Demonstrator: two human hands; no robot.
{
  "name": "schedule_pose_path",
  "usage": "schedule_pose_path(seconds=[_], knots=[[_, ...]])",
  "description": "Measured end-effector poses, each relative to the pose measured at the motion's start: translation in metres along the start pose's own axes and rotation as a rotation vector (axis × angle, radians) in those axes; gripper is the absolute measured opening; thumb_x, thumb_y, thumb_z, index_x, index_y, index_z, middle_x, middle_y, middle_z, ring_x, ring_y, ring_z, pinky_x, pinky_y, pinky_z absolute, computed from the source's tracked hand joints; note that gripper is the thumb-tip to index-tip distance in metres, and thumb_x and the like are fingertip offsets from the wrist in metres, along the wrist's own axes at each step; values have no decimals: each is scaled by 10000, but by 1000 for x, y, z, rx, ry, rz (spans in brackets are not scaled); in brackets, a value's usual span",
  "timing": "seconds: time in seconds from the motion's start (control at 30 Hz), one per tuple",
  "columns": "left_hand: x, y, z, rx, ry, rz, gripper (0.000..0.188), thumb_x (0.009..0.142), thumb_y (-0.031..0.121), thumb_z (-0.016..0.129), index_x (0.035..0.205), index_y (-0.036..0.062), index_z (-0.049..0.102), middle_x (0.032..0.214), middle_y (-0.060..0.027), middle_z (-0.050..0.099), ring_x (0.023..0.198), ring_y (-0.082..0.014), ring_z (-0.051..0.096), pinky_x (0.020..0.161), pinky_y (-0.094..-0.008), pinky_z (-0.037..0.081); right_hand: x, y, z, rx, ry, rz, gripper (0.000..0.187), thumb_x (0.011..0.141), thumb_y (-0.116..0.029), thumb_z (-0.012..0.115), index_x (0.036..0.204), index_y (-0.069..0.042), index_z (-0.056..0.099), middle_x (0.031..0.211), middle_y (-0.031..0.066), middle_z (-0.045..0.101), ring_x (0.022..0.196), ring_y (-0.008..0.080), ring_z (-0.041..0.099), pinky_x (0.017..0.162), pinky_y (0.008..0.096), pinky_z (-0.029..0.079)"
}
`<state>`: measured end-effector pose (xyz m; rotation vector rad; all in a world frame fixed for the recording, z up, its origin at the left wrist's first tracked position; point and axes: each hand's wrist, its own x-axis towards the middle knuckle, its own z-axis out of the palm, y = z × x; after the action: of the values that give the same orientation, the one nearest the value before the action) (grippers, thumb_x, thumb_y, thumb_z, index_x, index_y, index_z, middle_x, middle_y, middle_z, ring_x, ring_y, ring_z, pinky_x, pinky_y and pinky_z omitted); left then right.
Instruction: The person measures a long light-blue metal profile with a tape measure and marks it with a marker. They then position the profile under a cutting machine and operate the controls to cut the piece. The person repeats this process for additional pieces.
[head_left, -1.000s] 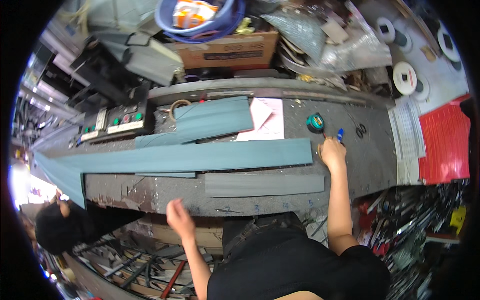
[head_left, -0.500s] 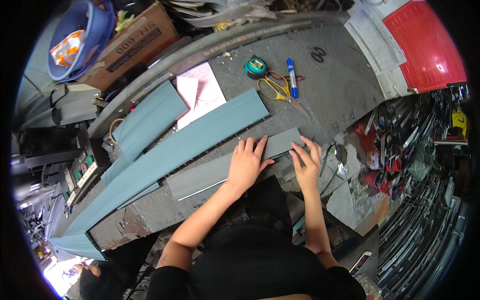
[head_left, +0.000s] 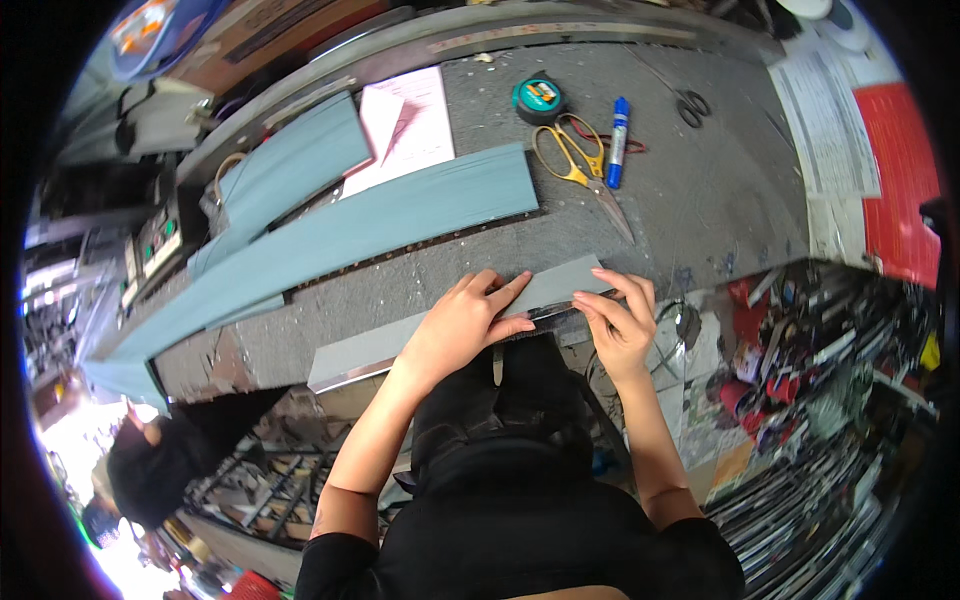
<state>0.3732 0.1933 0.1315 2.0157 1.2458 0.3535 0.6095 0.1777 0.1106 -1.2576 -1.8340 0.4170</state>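
Note:
A long flat grey strip (head_left: 562, 283) with a shiny metallic near edge lies along the front of the dark workbench (head_left: 715, 200). My left hand (head_left: 462, 318) lies over its middle, fingers across the top and the thumb at the near edge, holding it. At the strip's right end, my right hand (head_left: 622, 318) pinches the edge between thumb and fingers. Beyond the strip, a long blue-green slat of sheet material (head_left: 420, 215) stretches away to the left. Behind that lies a shorter blue-green piece (head_left: 300, 150).
Yellow-handled scissors (head_left: 570, 155), a blue marker (head_left: 619, 142), a teal tape measure (head_left: 539, 97) and black scissors (head_left: 691, 107) lie farther back. Pink papers (head_left: 425, 120) sit behind the slat. Many metal profiles (head_left: 790, 510) are stacked at the lower right. Another person (head_left: 150, 470) is at the lower left.
The view has shifted, bringing the bench's front edge farther into sight. The grey strip now lies tilted at that edge, its metallic side showing more. Both hands remain on it.

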Motion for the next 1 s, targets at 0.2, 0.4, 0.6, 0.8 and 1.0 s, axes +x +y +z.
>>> schedule_pose_path(seconds=[0.2,0.4,0.6,0.8,1.0], knots=[[-40,18,-1,191,192,87,707,732,392,757,1354,103,587,1076,-119,609,970,-303,585,870,-405,493,41,-32,-29,-66,-621,8,739,621,-175,879,1297,-60,604,1296,116,614,1187,335,544,1035,435,413],[-118,27,-47,455,548,31,711,719,361,760,1378,177,567,1114,-51,615,1021,-234,599,878,-363,490,72,-78,5,180,-656,-203,640,506,-65,855,1118,-38,670,1068,92,690,964,311,629,870,411,501],[-291,-44,-128,915,1216,-360,856,668,695,758,1340,192,589,1400,-106,466,1388,-332,330,1131,-482,265,78,-142,102,273,-245,-545,529,520,-13,846,1027,-62,700,1048,90,672,899,281,610,779,376,508],[-417,-211,-266,-198,1865,-524,756,907,343,703,1496,64,318,1400,-163,429,1211,-227,459,1032,-360,378,102,-278,275,253,77,-917,442,654,-3,814,1067,-123,711,1156,63,632,911,262,535,785,349,473],[-506,-391,-473,-286,2179,167,348,914,-38,520,1254,16,467,1004,-45,557,855,-125,547,799,-252,462,185,-435,450,166,-7,-862,602,634,48,757,1198,-144,678,1237,88,557,1089,294,474,893,361,431]])
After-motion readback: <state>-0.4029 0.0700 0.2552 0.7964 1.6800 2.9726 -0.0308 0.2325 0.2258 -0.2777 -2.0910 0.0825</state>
